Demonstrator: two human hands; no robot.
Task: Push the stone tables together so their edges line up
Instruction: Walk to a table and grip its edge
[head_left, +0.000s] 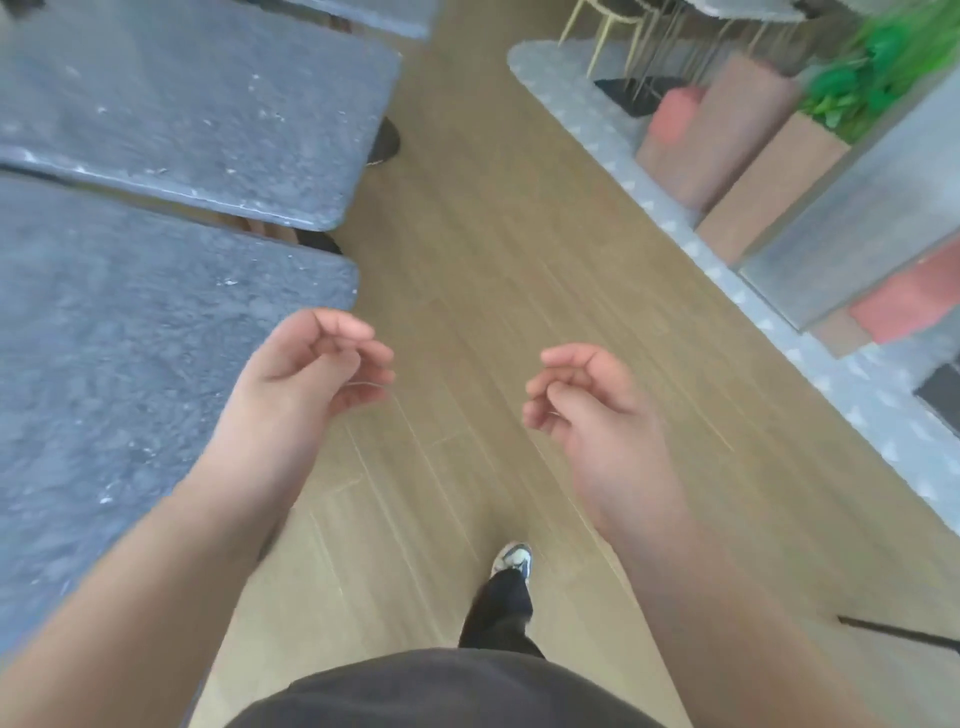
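Two grey stone tables fill the left side. The near table (119, 364) runs from the left edge to a rounded corner just beyond my left hand. The far table (197, 114) lies behind it, separated by a narrow dark gap that widens toward the right. The far table's right edge sticks out further right than the near one's. My left hand (317, 364) hovers over the near table's right corner, fingers loosely curled, holding nothing. My right hand (587, 395) hangs over the wooden floor, fingers loosely curled and empty, apart from both tables.
A wooden floor (493, 291) aisle runs up the middle. A third stone table corner (384, 15) shows at the top. On the right are a pale patterned rug (597, 119), bench seats with pink cushions (675, 114), a planter with green leaves (872, 73) and chair legs. My foot (511, 558) is below.
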